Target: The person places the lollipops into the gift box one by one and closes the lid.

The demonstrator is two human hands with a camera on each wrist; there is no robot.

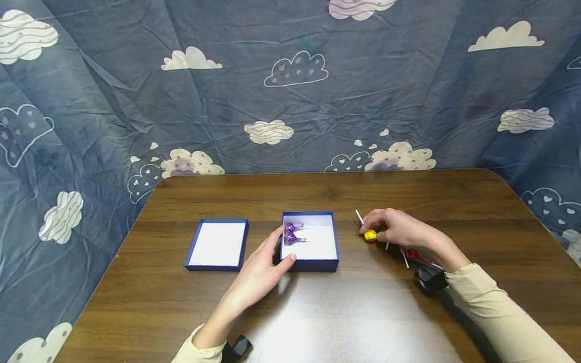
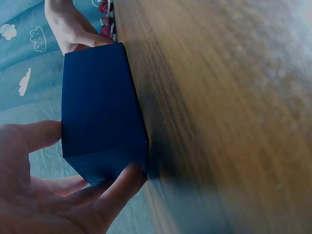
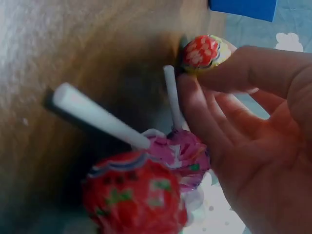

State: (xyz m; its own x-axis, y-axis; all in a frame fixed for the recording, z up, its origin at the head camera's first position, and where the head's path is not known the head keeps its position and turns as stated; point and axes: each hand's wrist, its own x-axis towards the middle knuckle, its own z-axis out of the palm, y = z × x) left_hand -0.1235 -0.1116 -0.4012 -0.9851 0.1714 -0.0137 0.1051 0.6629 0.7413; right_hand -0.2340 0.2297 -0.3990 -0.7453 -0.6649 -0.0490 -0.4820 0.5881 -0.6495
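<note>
Two purple-wrapped lollipops lie in the open blue box, against its left side. My left hand holds this box at its near left corner, the thumb on the rim and the other fingers along the side wall. To the right, my right hand pinches a yellow and red lollipop by its round head, just above the table. Under that hand and wrist lie a red lollipop and a pink one, with white sticks; the hand partly hides them in the head view.
A blue lid with a white inside lies left of the box, inner side up. The wooden table ends at the back against a blue cloud-patterned cloth.
</note>
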